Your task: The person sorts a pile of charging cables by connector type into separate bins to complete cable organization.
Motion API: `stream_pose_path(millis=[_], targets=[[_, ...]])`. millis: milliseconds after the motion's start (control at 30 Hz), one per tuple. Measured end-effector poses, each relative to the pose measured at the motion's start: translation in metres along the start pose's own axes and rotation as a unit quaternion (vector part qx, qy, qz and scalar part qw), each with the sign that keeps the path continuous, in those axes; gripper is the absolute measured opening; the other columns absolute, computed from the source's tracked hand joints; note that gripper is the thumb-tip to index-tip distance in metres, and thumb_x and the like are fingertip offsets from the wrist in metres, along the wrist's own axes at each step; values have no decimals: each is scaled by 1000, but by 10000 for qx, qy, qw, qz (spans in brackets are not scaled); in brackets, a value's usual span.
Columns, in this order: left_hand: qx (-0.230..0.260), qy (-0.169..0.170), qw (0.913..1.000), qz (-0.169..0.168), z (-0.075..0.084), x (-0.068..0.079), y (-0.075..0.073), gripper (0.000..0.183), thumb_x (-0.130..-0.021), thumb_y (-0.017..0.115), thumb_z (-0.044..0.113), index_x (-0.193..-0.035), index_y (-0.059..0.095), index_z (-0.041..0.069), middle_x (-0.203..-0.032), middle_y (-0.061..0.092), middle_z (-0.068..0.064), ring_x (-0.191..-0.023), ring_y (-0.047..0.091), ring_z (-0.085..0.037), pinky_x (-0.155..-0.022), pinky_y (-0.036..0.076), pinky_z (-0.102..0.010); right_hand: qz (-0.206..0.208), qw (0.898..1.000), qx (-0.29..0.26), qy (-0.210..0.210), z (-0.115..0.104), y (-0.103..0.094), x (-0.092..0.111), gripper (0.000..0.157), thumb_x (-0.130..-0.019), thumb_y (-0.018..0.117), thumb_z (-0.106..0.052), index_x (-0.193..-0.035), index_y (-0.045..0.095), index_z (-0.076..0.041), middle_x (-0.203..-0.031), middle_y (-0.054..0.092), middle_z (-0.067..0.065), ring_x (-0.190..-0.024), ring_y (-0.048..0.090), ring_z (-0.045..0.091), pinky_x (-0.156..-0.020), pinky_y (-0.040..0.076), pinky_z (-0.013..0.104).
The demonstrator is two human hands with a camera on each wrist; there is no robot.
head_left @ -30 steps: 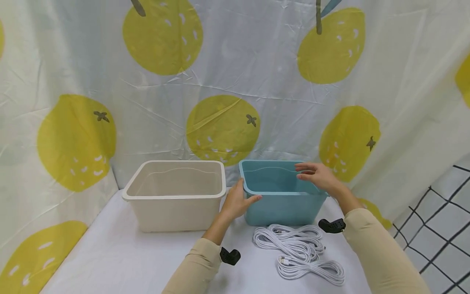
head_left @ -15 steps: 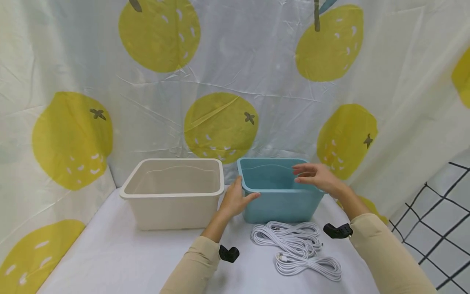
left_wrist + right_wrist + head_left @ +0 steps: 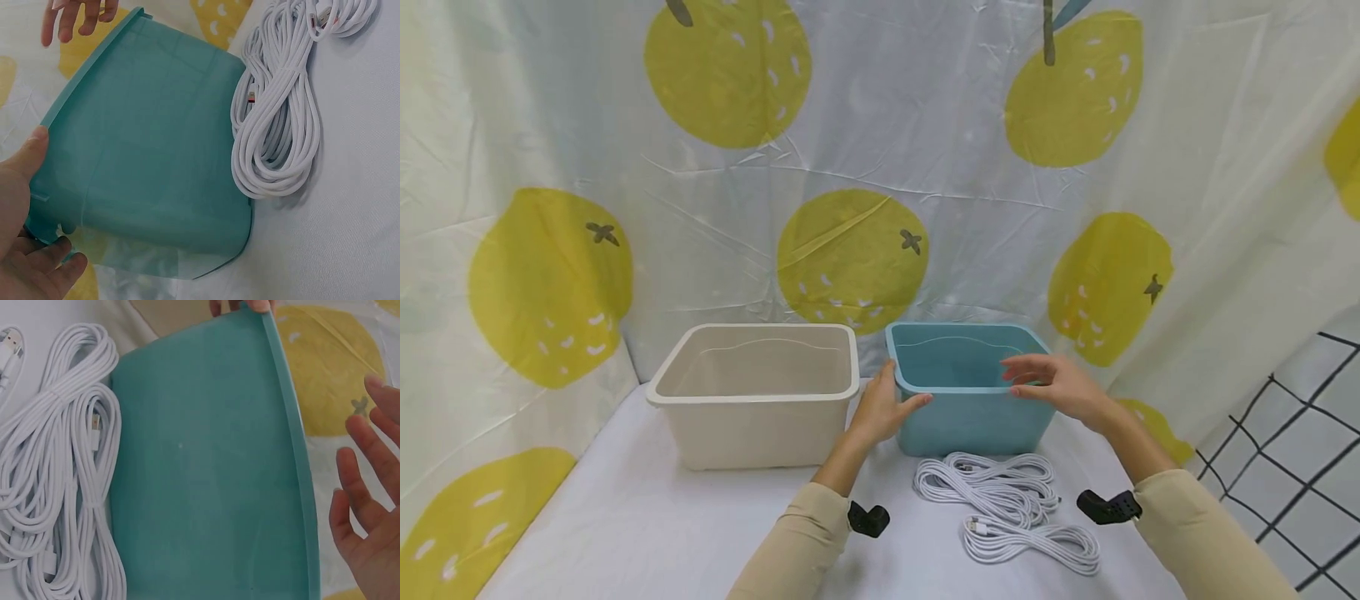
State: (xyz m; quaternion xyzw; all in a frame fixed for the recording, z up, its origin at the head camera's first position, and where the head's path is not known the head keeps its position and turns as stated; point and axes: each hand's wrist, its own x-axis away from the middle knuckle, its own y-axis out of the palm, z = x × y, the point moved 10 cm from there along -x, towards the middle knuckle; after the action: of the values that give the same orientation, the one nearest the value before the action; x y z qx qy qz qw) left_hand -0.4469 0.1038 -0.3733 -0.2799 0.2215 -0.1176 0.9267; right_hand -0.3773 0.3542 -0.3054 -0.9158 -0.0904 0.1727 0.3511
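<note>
A teal plastic bin stands on the white-covered table. My left hand grips its left front corner, thumb against the front side and fingers under the rim at the left side. Over the bin's front right rim is my right hand, fingers loosely bent and holding nothing; in the right wrist view its fingers are apart from the rim. Several coiled white USB cables lie in front of the bin, the nearest coil closest to me.
A beige bin stands left of the teal one, a small gap between them. Behind both hangs a curtain printed with yellow lemons. A black wire grid is at the right edge of the table.
My right hand has moved back towards me and slightly right, from over the bin's opening to its front right rim. The left hand keeps its grip; bins and cables stay put.
</note>
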Motion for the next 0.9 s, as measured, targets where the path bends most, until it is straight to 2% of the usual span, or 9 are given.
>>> stream_pose_path(millis=[133, 267, 433, 567, 667, 900], targets=[[21, 12, 10000, -16, 0, 1, 1, 99, -94, 75, 50, -161, 25, -4, -158, 39, -26, -142, 42, -41, -111, 40, -54, -3, 10000, -83, 6, 2, 8, 12, 49, -96, 78, -21, -140, 63, -5, -125, 69, 15, -116, 64, 35, -88, 55, 28], [-48, -18, 10000, -47, -1, 1, 2, 100, -94, 74, 52, -162, 24, -3, -158, 39, -25, -142, 42, -40, -110, 41, -54, 5, 9999, -89, -132, 2, 19, 27, 47, -95, 78, -18, -138, 64, -2, -123, 70, 15, -112, 66, 32, -86, 56, 29], [-77, -25, 10000, -47, -2, 0, 3, 99, -95, 73, 52, -162, 23, -2, -159, 38, -24, -143, 42, -39, -111, 41, -54, -96, 9994, -147, -295, 11, 36, 46, 42, -96, 76, -14, -134, 66, 0, -123, 69, 19, -107, 66, 17, -87, 55, 29], [-33, -41, 10000, -69, -3, 0, 3, 100, -95, 73, 52, -162, 22, -1, -160, 37, -23, -144, 41, -39, -111, 40, -54, -333, 9989, -310, -122, 26, 50, 60, 41, -97, 74, -13, -135, 65, 0, -125, 67, 21, -108, 64, 9, -87, 55, 28], [-44, -23, 10000, -20, -3, 0, 2, 100, -95, 73, 52, -162, 23, -1, -160, 37, -23, -143, 41, -39, -111, 41, -53, -448, 9981, -411, 10, 36, 59, 68, 40, -98, 73, -12, -134, 65, 1, -126, 67, 21, -109, 64, 10, -87, 56, 29], [1, 60, 10000, 32, 0, 1, 0, 99, -94, 74, 51, -161, 25, -4, -158, 38, -25, -142, 42, -41, -111, 41, -55, -644, 9957, -643, 174, 52, 79, 90, 38, -98, 72, -11, -132, 65, 5, -122, 67, 25, -109, 66, 30, -85, 56, 30]])
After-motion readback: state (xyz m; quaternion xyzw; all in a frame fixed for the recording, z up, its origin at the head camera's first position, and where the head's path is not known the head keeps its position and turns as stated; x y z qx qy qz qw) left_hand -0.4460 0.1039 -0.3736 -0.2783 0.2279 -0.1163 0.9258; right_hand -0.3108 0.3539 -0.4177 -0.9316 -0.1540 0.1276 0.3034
